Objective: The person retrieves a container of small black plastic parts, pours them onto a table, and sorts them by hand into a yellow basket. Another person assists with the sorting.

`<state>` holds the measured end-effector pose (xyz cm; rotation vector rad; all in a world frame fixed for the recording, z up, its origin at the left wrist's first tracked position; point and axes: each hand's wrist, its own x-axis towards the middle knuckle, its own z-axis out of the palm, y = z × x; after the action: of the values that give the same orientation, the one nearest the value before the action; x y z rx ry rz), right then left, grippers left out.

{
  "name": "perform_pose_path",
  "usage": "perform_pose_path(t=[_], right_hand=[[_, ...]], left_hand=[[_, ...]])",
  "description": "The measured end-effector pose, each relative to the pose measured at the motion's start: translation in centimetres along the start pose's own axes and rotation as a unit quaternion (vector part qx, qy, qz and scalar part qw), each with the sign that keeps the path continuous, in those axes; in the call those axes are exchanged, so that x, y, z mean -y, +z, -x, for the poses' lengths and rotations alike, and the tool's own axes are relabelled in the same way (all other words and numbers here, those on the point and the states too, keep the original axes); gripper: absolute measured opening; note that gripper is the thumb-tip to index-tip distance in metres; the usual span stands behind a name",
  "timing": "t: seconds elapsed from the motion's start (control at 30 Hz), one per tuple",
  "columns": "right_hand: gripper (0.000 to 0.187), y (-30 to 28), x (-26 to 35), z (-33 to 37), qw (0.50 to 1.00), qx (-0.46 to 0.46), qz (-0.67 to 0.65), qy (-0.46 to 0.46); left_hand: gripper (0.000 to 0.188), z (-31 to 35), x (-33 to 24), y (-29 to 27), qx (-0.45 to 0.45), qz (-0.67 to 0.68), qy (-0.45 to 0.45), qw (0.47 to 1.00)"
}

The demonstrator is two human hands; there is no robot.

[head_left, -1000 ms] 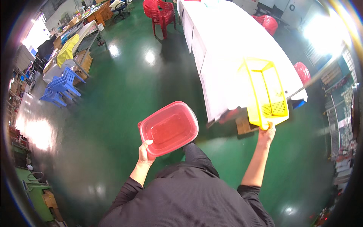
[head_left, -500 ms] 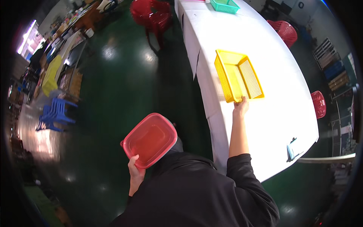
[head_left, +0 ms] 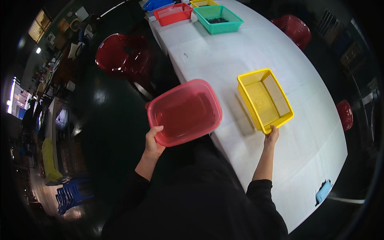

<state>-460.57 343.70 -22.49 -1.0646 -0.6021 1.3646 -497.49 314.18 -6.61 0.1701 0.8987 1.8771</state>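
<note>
My left hand (head_left: pixel 155 143) grips a red rounded-rectangular plastic container (head_left: pixel 186 112) by its near left corner, thumb on top. The container is in the air over the table's left edge; whether its top is a lid or open, I cannot tell. With my right hand (head_left: pixel 272 137) I pinch the near rim of a yellow mesh-sided plastic basket (head_left: pixel 264 102), which has nothing visible inside. A shadow to its left suggests the basket is raised off the white-covered table (head_left: pixel 312 160).
On the table's far end are a green basket (head_left: pixel 225 29) with small dark pieces, a red basket (head_left: pixel 173 17), a second yellow basket (head_left: pixel 205 3) and a blue container (head_left: pixel 158 5). Red chairs (head_left: pixel 116 54) flank the table. A light-blue item (head_left: pixel 323 192) lies near the right edge.
My left hand has brought the red container up and rightward to the table's edge. The yellow basket remains in my right hand. The view has shifted, showing more of the far baskets.
</note>
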Motion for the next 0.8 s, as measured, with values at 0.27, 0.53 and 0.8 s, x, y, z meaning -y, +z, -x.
perform_pose_path(t=[0.27,0.53,0.8], right_hand=[[0.035,11.2,2.0,-2.9,0.701,-0.3,0.641,-0.087],[0.042,37.4,-6.8,-2.0,0.785,0.013,0.583,-0.21],[0.039,44.1,-13.3,-7.7,0.844,-0.156,0.512,0.02]], left_hand=[[0.044,-27.6,-2.0,1.2,0.076,-0.124,-0.118,0.982],[0.063,-51.0,-1.9,1.2,0.209,-0.206,-0.327,0.898],[0.072,-61.5,-2.2,3.3,0.274,-0.276,-0.385,0.837]])
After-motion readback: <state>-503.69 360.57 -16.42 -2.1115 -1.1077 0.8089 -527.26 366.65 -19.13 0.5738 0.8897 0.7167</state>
